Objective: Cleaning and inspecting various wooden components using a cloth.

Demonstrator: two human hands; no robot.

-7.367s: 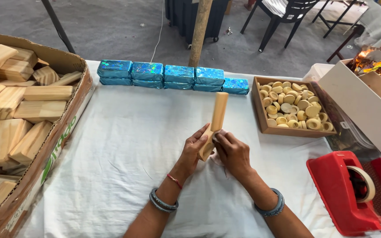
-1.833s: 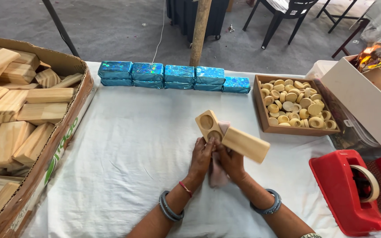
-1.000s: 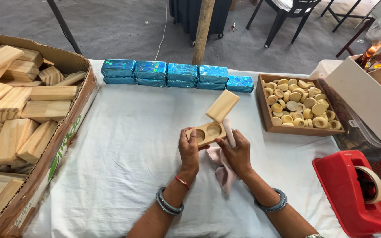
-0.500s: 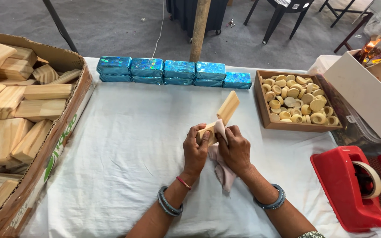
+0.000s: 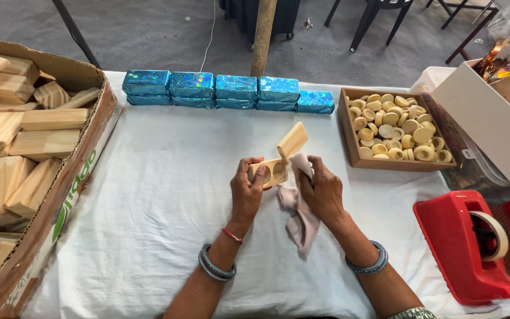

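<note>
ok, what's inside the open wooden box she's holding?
The wooden box in the left hand shows two round hollows, both apparently empty. The right hand presses a pink cloth against its right end, covering that part.

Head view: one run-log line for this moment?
left hand: holds open hinged wooden box | right hand: pink cloth against box | white-covered table

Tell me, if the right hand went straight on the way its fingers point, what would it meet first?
The right hand, holding a pink cloth, points up-left at the open wooden box in the left hand. It would likely meet the box's swung-out lid first, though depth is uncertain.
</note>
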